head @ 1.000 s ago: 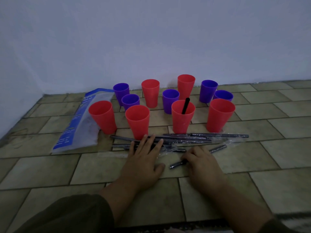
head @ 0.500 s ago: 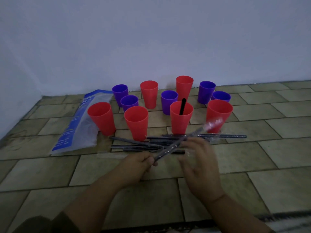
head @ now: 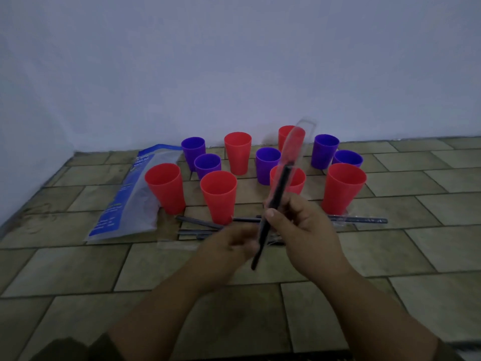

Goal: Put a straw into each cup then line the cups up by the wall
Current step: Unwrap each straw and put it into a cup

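Several red cups (head: 218, 195) and purple cups (head: 324, 150) stand scattered on the tiled floor near the wall. In front of them I hold a black straw (head: 273, 212) nearly upright, half inside its clear wrapper (head: 295, 142). My right hand (head: 302, 230) grips the straw and wrapper at the middle. My left hand (head: 231, 244), blurred, pinches the straw's lower end. More wrapped black straws (head: 364, 219) lie on the floor behind my hands. The red cup (head: 296, 182) behind the held straw is partly hidden.
A clear and blue plastic bag (head: 125, 201) lies flat at the left beside the cups. The white wall (head: 234, 74) runs along the back and a second wall meets it at the left corner.
I picked one wrapped straw off the floor with both hands and swung it from a slant to almost upright. The black straw has slid partway down out of its wrapper.
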